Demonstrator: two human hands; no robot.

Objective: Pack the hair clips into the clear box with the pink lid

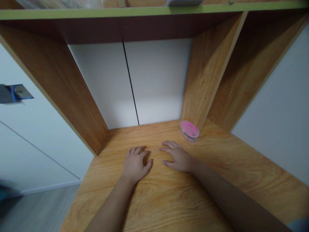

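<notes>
My left hand (136,163) rests on the wood-grain desktop (154,201), palm down, its thumb held apart from the slightly curled fingers. It holds nothing. To its right, my right hand (177,157) lies on the same surface with thumb and fingers spread, also holding nothing. A small clear plastic container with a pink lid (189,130) stands just beyond my right hand, near the foot of an upright wooden panel. Neither hand touches it.
A wooden shelf unit rises at the back, with a left side panel (60,77), a right divider (212,67) and a green-edged shelf (145,12) above. Plastic-wrapped items lie on that shelf. A wall socket (16,93) is at the left; a white wall (277,106) bounds the right.
</notes>
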